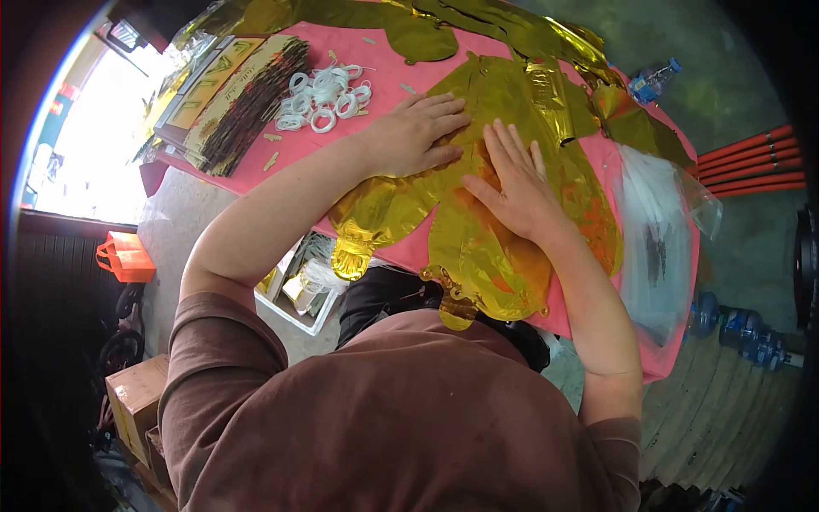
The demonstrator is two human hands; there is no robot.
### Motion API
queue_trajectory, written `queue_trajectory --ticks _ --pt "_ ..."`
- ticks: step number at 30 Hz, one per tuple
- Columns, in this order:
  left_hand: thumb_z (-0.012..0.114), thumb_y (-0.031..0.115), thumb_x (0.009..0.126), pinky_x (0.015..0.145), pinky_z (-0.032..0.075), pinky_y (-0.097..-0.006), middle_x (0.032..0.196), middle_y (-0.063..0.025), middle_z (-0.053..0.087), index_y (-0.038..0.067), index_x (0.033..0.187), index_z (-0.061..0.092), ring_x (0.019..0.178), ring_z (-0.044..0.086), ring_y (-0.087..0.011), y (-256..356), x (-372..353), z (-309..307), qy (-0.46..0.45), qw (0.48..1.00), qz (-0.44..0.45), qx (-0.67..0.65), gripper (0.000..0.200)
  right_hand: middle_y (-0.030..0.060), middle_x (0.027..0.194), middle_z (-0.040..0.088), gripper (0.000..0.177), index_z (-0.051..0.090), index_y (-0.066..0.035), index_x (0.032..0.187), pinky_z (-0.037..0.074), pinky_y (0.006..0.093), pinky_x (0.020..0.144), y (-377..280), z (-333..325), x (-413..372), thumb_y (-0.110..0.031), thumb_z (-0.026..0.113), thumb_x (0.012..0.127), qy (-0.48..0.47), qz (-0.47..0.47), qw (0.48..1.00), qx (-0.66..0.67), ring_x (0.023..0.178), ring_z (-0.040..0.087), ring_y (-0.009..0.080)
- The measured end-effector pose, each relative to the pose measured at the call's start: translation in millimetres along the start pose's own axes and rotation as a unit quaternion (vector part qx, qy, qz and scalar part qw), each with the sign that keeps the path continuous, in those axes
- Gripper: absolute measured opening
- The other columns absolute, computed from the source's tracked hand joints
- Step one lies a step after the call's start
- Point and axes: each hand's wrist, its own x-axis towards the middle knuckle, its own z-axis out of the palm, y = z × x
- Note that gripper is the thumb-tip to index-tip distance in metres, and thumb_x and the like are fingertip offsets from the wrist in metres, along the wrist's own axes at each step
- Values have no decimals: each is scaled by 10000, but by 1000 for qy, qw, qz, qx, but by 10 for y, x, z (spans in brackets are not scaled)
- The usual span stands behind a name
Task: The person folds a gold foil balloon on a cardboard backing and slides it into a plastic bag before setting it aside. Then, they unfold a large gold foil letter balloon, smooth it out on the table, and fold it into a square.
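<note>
A large gold foil balloon (469,256), flat and uninflated, lies on the pink-covered table (358,51) and hangs over its near edge. My left hand (415,136) rests palm down on the foil at its upper left, fingers spread. To the right of it, my right hand (522,189) also lies flat on the foil with its fingers apart. Neither hand grips anything that I can see. A rolled piece of gold foil (550,102) lies just beyond my right hand. More gold foil (422,38) is spread along the far side of the table.
Coils of white ribbon (322,98) and a stack of printed packets (243,111) sit at the left. Clear plastic bags (655,247) lie at the right edge. A white box (294,311) stands below the table, an orange bag (126,257) farther left. Water bottles (751,333) stand right.
</note>
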Motion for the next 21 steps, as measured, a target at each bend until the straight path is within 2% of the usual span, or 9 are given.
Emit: queue_trajectory --ticks 3,21 --pt "503 372 883 1072 244 -419 1364 -174 398 36 1266 465 1302 322 -301 3 9 -4 6 1000 6 11 511 148 1494 157 785 186 -40 1429 51 437 1117 16 43 -2 -545 427 879 -8 8 999 -34 1396 92 255" --pt "551 332 857 1055 265 -428 1334 -180 427 33 1209 496 1279 349 -314 9 -7 -2 28 1000 5 -11 466 147 1494 156 788 208 -30 1422 50 453 1112 34 102 203 -557 421 877 -1 23 999 -35 1397 92 255"
